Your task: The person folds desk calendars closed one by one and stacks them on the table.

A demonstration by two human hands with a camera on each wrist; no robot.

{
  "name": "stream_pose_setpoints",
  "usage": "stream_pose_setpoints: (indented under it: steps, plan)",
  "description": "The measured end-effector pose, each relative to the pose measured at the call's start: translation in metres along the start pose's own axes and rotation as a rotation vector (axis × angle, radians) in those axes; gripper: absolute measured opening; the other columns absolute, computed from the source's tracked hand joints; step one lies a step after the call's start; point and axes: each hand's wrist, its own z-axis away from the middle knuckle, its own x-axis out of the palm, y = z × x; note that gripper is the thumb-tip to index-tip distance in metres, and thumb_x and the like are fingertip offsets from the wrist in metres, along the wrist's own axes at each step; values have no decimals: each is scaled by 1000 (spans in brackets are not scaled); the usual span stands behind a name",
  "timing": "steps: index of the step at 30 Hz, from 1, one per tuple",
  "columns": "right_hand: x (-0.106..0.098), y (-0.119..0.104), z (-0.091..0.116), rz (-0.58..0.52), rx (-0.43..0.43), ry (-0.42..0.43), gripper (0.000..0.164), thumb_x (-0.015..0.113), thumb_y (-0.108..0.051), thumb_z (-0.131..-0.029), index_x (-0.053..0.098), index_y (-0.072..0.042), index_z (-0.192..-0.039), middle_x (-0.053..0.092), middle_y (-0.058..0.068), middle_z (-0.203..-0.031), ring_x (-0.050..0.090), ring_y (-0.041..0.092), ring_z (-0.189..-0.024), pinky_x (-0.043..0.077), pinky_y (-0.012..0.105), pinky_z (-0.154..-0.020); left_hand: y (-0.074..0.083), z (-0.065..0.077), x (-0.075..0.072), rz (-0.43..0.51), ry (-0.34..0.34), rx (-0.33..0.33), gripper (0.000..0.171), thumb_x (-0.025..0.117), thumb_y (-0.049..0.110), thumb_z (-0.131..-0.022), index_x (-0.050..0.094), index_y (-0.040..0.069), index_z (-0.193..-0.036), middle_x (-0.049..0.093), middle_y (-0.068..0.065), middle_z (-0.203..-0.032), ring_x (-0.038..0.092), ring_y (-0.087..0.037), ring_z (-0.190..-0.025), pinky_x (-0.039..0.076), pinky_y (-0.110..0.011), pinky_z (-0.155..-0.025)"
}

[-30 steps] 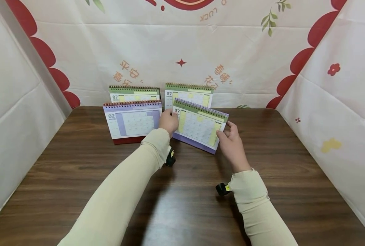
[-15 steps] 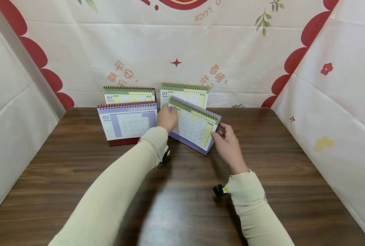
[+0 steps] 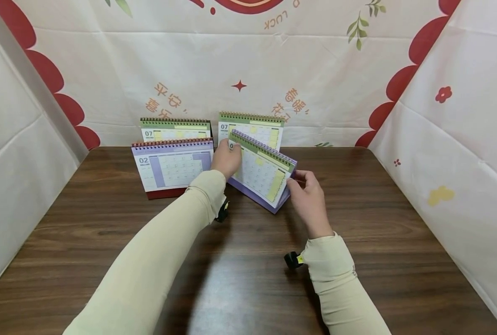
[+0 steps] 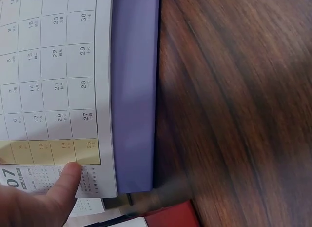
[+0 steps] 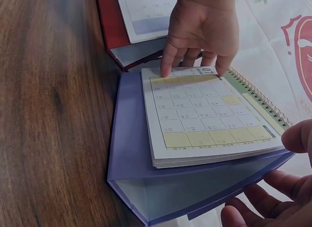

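Note:
A desk calendar (image 3: 257, 172) with a purple base and a green-topped 07 page stands angled on the table, its right end turned toward me. My left hand (image 3: 226, 159) holds its left edge, with thumb and fingertips on the 07 page's side in the right wrist view. At the opposite end, my right hand (image 3: 309, 197) grips the right edge, thumb at the page side and fingers behind the base. The base's hollow side (image 5: 180, 197) shows in the right wrist view. Just left of my left hand stands a red-based desk calendar (image 3: 175, 165) showing a purple 02 page.
Behind these stand two more green-topped 07 calendars, one at the back left (image 3: 179, 131) and one at the back right (image 3: 248, 122), both partly covered. A printed cloth backdrop (image 3: 190, 60) rises behind the brown wooden table (image 3: 248, 279).
The held calendar has turned, its right end swinging toward me and left. My right hand has moved slightly left with it, while the left hand keeps its hold. The other calendars stay put.

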Motion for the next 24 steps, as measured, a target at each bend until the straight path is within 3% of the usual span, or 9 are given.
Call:
stream_pose_setpoints:
  steps: [11,24]
  plan:
    - [2,2,-1,13,-12,68,34,53,-31,-102,59,-5,-124,60,12,-120,53,26,-112,44,39,-91,-2,-3,0,-61,-36,15,64,30,42,-107,16,7,-158,27,-15,-160,29,-31,-144,25,-44,-115]
    - [-1,1,-6,49,-47,144,45,49,-44,-102,73,-6,-109,71,13,-107,61,23,-96,45,37,-80,-1,-1,-2,-47,-38,9,62,31,42,-108,18,8,-158,27,-15,-160,28,-33,-144,25,-46,-115]
